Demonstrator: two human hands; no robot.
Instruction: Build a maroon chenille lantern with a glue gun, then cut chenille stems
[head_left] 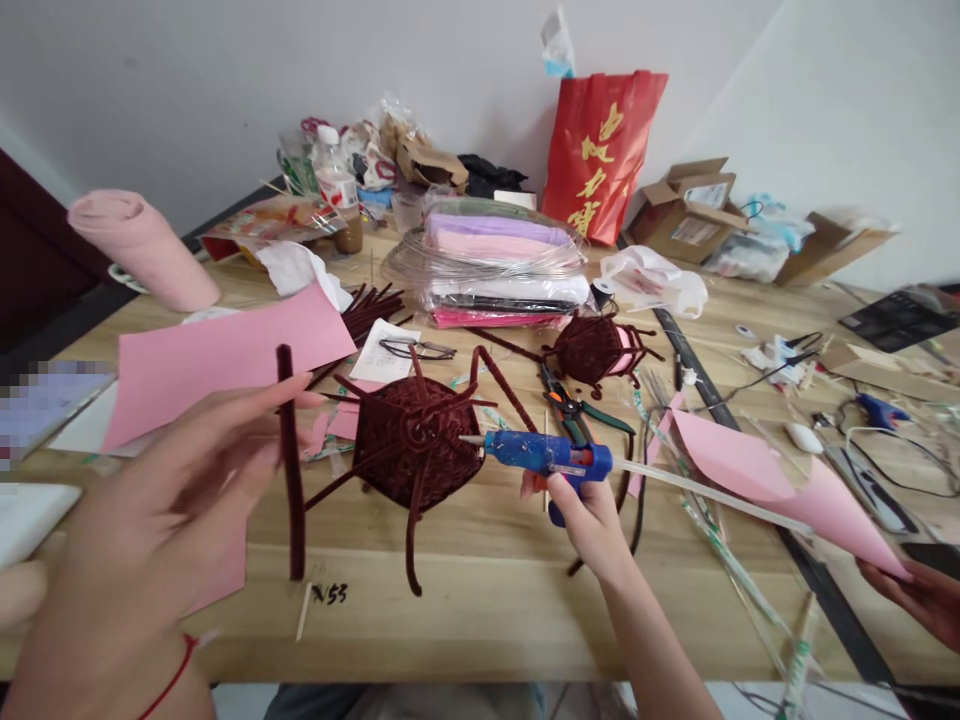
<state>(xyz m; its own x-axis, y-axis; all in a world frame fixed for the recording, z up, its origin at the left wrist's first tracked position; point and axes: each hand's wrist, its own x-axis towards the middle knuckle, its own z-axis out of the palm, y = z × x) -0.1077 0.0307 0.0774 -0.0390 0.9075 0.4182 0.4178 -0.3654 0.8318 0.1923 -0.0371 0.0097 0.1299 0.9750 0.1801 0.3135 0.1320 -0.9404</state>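
Observation:
My left hand (202, 480) pinches a dark brown pipe cleaner (292, 500) upright between thumb and fingers, a red cord round the wrist. My right hand (592, 520) grips a blue hot glue gun (525, 452), with a long translucent glue stick (697, 486) jutting from its back. The gun's nozzle points left at a round dark brown coiled piece (405, 470) with pipe-cleaner arms sticking out. Whether the tip touches it I cannot tell. A similar brown piece (589, 350) with pink inside lies farther back on the wooden table (450, 620).
Pliers (574, 410) and eyeglasses (416, 349) lie behind the coiled piece. Bagged pipe cleaners (502, 270) stand mid-table, near a red bag (604, 150). Pink sheet (225, 360) lies left. At right, another person's hand (915, 595) holds pink paper (780, 480); cords trail there.

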